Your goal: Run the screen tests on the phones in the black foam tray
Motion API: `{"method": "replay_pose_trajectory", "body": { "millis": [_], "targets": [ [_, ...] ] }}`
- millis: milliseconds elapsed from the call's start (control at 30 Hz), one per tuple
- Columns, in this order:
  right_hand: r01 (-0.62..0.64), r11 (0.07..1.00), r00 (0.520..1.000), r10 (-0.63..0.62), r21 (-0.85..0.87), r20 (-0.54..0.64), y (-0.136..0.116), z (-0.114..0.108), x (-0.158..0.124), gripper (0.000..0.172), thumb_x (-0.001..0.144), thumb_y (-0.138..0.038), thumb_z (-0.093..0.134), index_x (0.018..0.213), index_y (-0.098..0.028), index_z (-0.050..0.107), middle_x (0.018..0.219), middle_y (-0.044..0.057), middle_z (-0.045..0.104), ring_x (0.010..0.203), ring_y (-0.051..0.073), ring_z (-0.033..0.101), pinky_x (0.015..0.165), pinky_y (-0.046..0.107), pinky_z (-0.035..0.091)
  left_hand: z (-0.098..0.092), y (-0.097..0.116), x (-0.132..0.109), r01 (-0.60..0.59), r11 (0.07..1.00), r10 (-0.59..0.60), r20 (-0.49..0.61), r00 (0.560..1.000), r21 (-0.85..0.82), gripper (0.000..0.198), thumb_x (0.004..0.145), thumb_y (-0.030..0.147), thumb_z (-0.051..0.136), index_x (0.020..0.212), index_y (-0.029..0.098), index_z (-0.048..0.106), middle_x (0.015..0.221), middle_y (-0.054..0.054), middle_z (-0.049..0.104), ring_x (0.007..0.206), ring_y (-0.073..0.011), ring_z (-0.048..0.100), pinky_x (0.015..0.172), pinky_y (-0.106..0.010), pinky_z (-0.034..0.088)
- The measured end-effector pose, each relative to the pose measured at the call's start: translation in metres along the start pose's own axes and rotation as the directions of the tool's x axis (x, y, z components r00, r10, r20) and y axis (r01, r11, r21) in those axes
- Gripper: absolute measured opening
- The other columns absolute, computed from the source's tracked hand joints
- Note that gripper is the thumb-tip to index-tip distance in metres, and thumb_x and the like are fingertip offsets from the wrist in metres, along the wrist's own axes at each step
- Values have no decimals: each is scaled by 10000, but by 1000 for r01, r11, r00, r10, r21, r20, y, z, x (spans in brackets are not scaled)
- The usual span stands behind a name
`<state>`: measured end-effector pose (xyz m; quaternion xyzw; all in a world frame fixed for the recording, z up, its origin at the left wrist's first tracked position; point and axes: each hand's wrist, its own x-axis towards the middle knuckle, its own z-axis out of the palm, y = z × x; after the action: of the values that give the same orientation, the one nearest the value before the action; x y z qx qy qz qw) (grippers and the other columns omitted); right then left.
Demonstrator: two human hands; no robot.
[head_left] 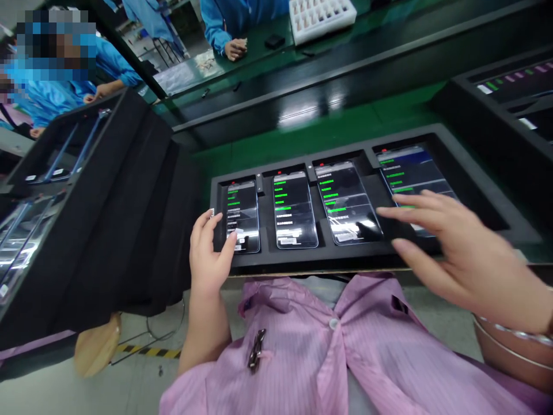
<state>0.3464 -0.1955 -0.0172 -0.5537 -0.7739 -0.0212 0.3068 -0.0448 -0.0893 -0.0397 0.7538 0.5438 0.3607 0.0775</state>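
Observation:
A black tray [345,262] lies in front of me with several phones in its slots, screens lit with green and white text. My left hand [209,253] rests on the tray's near left corner, thumb on the lower edge of the leftmost phone [242,216], fingers curled at the tray's side. My right hand [458,253] hovers over the right end, fingers stretched out above the rightmost phone [408,173] and beside the third phone [348,202]. It holds nothing.
A stack of black trays [108,219] with more phones stands tilted at my left. Another black tray [510,86] sits at the far right. Across the green conveyor [328,127], people in blue coats work near a white tray [322,17].

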Motion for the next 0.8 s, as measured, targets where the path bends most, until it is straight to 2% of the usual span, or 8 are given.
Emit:
{"method": "replay_pose_trajectory", "body": {
  "millis": [100,267,400,567,700,800],
  "targets": [
    [131,991,986,-130,-5,104,-7,15,11,395,1041,-345,513,1381,-145,534,1337,97,619,1377,251,521,1289,504,319,0,0,-1,7,1000,-7,0,1000,-9,400,972,424,655,1318,224,652,1459,-118,586,1372,-282,553,1195,-447,422],
    [123,990,986,-113,-74,126,-11,23,18,364,1041,-323,495,1352,-141,540,1255,103,648,1321,286,563,1252,562,358,2,-1,-1,-5,999,4,-23,1000,-33,372,980,436,636,1275,212,672,1407,-113,630,1325,-277,592,1170,-456,454],
    [98,994,990,-102,39,98,-36,24,37,433,1027,-296,513,1435,-155,484,1344,108,615,1372,262,528,1293,527,325,2,1,0,-18,999,17,-40,999,-28,353,972,422,650,1248,205,683,1373,-114,653,1308,-279,601,1151,-456,470],
    [271,962,950,-272,28,153,-63,55,61,516,1055,-381,501,1477,-92,437,1423,125,570,1437,276,458,1302,528,293,2,0,1,-22,1000,22,-30,999,-14,359,965,398,663,1258,190,679,1383,-133,645,1313,-290,589,1146,-466,471],
    [288,958,944,-282,-13,169,-64,81,65,608,1062,-483,464,1475,-38,426,1403,179,571,1429,326,461,1256,577,345,3,-2,2,-9,1000,10,-2,1000,10,364,953,396,678,1262,204,673,1393,-124,637,1314,-290,590,1132,-447,489],
    [264,964,948,-263,17,179,-57,79,61,683,1058,-548,434,1542,-70,377,1437,184,546,1426,325,470,1259,578,353,3,-1,2,8,1000,-9,14,1000,17,379,946,402,691,1275,216,663,1429,-118,609,1324,-291,589,1132,-436,494]
  ]
}}
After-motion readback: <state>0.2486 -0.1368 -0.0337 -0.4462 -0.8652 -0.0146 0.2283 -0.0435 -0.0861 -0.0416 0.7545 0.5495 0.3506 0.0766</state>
